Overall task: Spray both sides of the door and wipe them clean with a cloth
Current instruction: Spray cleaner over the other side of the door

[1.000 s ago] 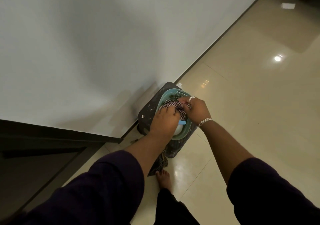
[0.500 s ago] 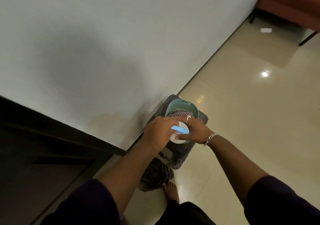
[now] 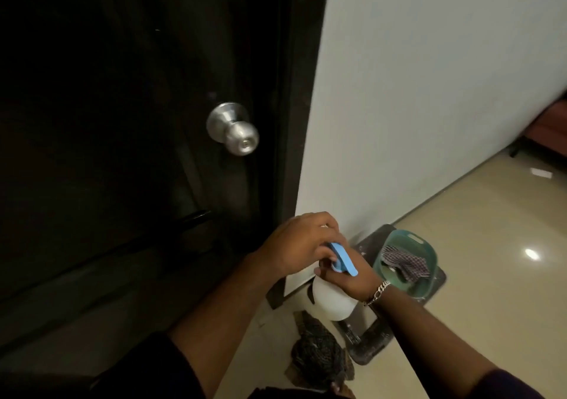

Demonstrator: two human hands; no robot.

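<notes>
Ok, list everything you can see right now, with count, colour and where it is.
door: one, black, left half
door knob: one, silver, on the door
wall: one, white, right of door
spray bottle: one, white with blue trigger, in both hands
basket: one, teal, on dark stool by the wall
checked cloth: one, dark and white, in basket
dark cloth: one, on floor
left hand: grips bottle top
right hand: holds bottle neck

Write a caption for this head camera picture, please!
Both hands grip a white spray bottle beside the dark door.
</notes>
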